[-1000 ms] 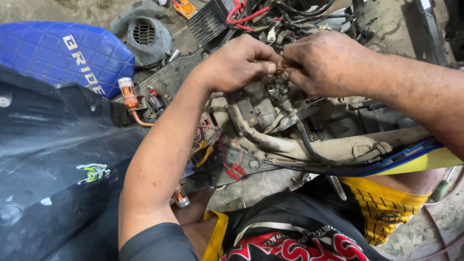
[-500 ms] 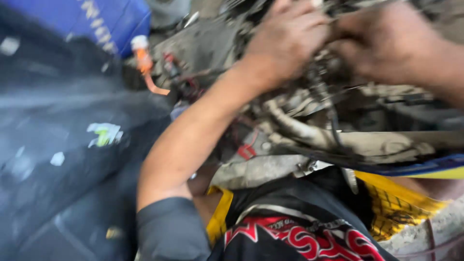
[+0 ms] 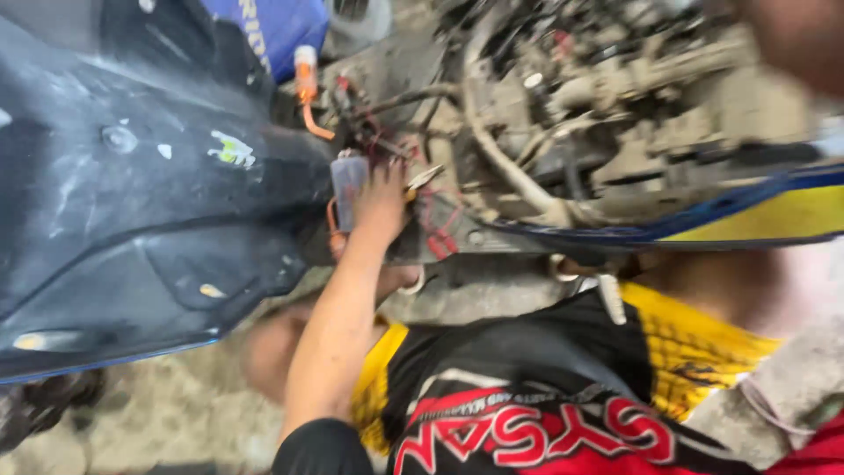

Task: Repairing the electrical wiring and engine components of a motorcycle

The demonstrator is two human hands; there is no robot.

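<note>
My left hand (image 3: 383, 204) reaches down into the tangle of red wires (image 3: 442, 230) at the lower left of a dirty motorcycle engine (image 3: 615, 97). It is seen from the back, with its fingers hidden among the wires. A small metal tip (image 3: 425, 176) pokes out just right of the hand. A small grey cylinder (image 3: 349, 186) with an orange lead stands right against the hand's left side. My right hand (image 3: 791, 35) is only a blurred patch at the top right edge, above the engine.
A large black body panel (image 3: 132, 202) fills the left. Behind it lie a blue panel (image 3: 277, 26) and an orange-capped part (image 3: 306, 70). A blue and yellow fairing (image 3: 756, 215) runs below the engine. My black, yellow and red clothing (image 3: 545, 387) is in front, over concrete floor (image 3: 176, 413).
My left hand has come down from the top of the engine to the wires at its lower left. My right hand has drifted to the frame's top right edge. The view has shifted.
</note>
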